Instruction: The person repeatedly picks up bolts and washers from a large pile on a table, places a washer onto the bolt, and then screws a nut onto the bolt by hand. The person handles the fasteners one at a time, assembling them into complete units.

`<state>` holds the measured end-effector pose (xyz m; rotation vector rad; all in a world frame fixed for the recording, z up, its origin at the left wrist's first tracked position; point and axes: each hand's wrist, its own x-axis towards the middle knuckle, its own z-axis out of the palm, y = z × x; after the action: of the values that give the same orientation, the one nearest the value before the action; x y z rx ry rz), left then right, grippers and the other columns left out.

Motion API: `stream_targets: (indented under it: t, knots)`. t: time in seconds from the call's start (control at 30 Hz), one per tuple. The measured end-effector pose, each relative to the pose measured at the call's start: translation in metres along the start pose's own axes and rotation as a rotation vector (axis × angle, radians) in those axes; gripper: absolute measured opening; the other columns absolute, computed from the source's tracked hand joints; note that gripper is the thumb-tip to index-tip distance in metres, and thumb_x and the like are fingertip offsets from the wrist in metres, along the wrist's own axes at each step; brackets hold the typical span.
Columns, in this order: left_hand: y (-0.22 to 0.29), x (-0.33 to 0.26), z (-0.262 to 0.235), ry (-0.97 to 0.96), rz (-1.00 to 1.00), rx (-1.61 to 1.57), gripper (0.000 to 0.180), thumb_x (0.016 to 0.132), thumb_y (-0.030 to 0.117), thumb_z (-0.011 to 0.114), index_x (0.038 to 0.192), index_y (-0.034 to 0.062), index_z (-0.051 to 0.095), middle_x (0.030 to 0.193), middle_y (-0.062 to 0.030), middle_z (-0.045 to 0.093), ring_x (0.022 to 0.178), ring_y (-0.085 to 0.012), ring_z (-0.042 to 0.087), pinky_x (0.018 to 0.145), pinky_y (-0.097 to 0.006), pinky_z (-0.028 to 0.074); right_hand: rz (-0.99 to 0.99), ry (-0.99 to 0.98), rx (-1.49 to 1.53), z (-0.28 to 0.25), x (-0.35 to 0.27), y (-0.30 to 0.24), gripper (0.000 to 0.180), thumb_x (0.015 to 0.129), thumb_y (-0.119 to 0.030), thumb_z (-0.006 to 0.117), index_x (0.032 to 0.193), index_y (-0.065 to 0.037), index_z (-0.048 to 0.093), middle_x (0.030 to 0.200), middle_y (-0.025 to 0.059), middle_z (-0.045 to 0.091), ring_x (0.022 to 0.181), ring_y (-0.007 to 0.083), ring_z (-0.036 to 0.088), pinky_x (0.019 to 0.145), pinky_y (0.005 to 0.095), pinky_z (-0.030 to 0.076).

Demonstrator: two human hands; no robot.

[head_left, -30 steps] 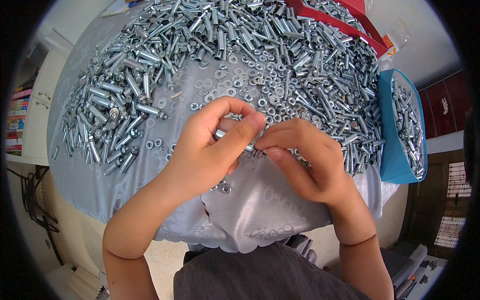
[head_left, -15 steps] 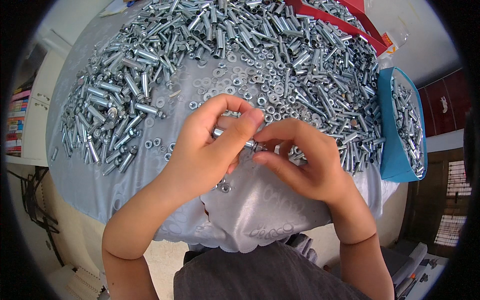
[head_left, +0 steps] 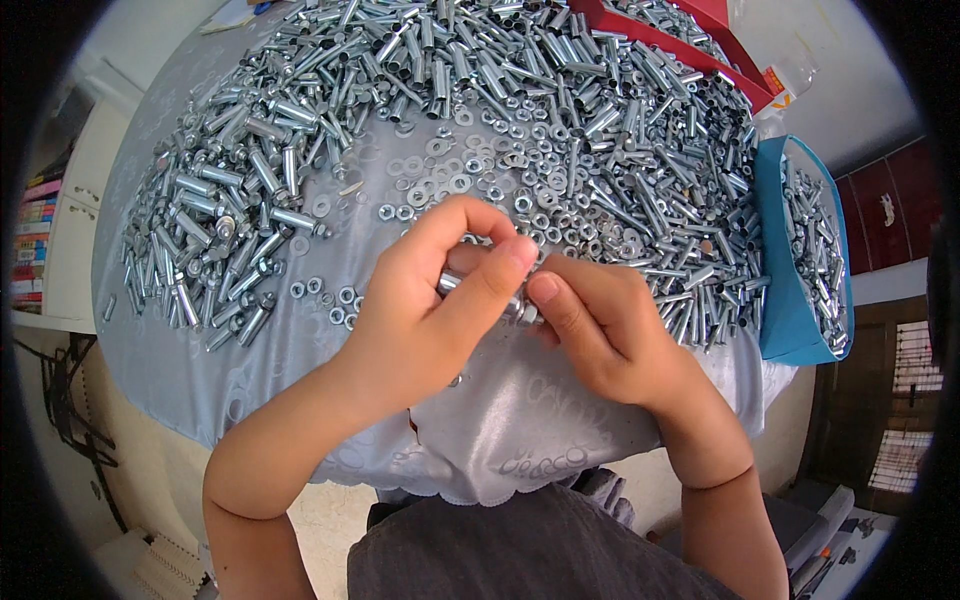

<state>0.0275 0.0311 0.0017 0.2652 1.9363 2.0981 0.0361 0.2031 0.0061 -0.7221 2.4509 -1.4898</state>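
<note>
Held over the near part of the table, my left hand [head_left: 420, 305] is closed around a shiny metal sleeve anchor bolt [head_left: 450, 283], which lies sideways between thumb and fingers. At the bolt's right end a hex nut [head_left: 527, 315] shows. My right hand [head_left: 615, 330] pinches that end, thumb on top and fingertips curled behind. The fingers hide most of the bolt's length. Just beyond the hands lie loose nuts [head_left: 403, 213] and flat washers [head_left: 412, 165]. A few more nuts [head_left: 346, 296] rest beside my left wrist.
Fitted bolts [head_left: 210, 205] form a heap on the left. Metal sleeves [head_left: 480, 65] and long bolts [head_left: 625, 205] pile up behind and to the right. A blue container [head_left: 775, 300] of metal parts stands at the right edge, a red box [head_left: 660, 40] at the back right. Grey cloth [head_left: 560, 420] covers the table.
My right fingers have closed in on the bolt's end, the thumb now lying over it. The nut there shows more plainly, and both hands have shifted slightly.
</note>
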Motion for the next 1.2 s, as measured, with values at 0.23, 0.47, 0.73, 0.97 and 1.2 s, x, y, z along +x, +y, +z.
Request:
stream_targets:
  t: [0.23, 0.47, 0.73, 0.97, 1.2]
  knots:
    - [0.001, -0.001, -0.001, -0.01, 0.148, 0.08, 0.016, 0.087, 0.016, 0.053, 0.089, 0.0014, 0.048, 0.072, -0.0023, 0.055, 0.062, -0.0038, 0.05, 0.05, -0.018, 0.038, -0.13, -0.009, -0.07, 0.002, 0.003, 0.0, 0.022, 0.081, -0.019, 0.06, 0.08, 0.001, 0.052, 0.063, 0.0121, 0.052, 0.053, 0.0237, 0.052, 0.05, 0.0311, 0.04]
    - [0.001, -0.002, -0.009, -0.123, 0.523, 0.4, 0.015, 0.086, 0.014, 0.055, 0.088, 0.0001, 0.05, 0.074, -0.0068, 0.056, 0.066, -0.012, 0.059, 0.058, -0.023, 0.047, 0.208, -0.267, 0.638, -0.002, 0.001, 0.0, 0.036, 0.091, -0.03, 0.046, 0.07, -0.001, 0.052, 0.057, 0.0003, 0.046, 0.052, 0.0099, 0.045, 0.051, 0.0236, 0.036]
    - [-0.004, -0.001, -0.006, -0.064, 0.473, 0.323, 0.01, 0.086, 0.011, 0.053, 0.089, 0.0015, 0.051, 0.074, -0.0062, 0.055, 0.062, -0.0105, 0.056, 0.055, -0.023, 0.044, -0.165, 0.062, 0.117, 0.011, 0.004, 0.005, 0.029, 0.084, -0.027, 0.055, 0.072, -0.001, 0.054, 0.058, 0.0052, 0.048, 0.051, 0.0171, 0.049, 0.049, 0.0287, 0.039]
    - [-0.006, 0.002, -0.009, -0.144, 0.72, 0.492, 0.008, 0.084, 0.008, 0.052, 0.082, 0.0009, 0.055, 0.071, -0.0091, 0.059, 0.055, -0.0153, 0.055, 0.051, -0.025, 0.043, -0.24, -0.091, 0.098, 0.004, 0.001, 0.01, 0.026, 0.082, -0.025, 0.059, 0.078, 0.0, 0.055, 0.061, 0.0108, 0.051, 0.054, 0.0243, 0.051, 0.05, 0.0315, 0.04]
    - [-0.006, 0.003, -0.009, -0.137, 0.606, 0.398, 0.017, 0.088, 0.018, 0.048, 0.083, 0.0025, 0.055, 0.067, -0.0059, 0.057, 0.054, -0.0131, 0.052, 0.048, -0.024, 0.042, 0.197, -0.327, 0.521, -0.003, -0.003, -0.001, 0.037, 0.091, -0.033, 0.044, 0.08, 0.0, 0.056, 0.062, -0.0006, 0.049, 0.057, 0.0094, 0.045, 0.053, 0.0259, 0.037]
